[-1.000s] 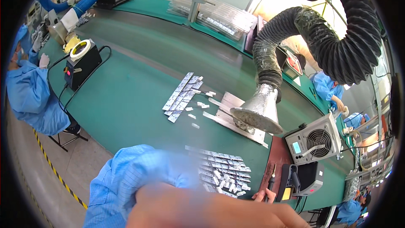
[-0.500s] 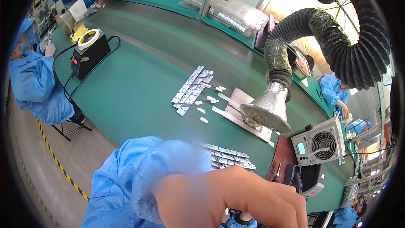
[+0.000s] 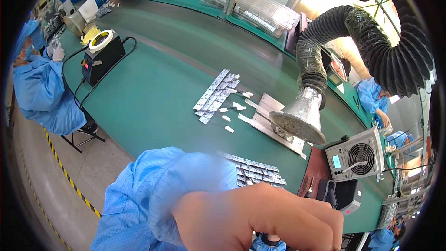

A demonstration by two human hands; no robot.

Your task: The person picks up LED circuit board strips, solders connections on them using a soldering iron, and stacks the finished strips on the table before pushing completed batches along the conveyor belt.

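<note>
On green counter [image 3: 153, 102], partly behind left hand [image 3: 274, 211], lay wired strip boards [image 3: 254, 168]. Looked light, thin, stiff, faces probably delicate; best lifted by long edges. Left fingers bent, tips hidden; couldn't tell whether either hand gripped anything.

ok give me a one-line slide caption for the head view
A bare left hand partly hides white circuit strips on a green bench, with a metal funnel on a black hose beyond.
</note>
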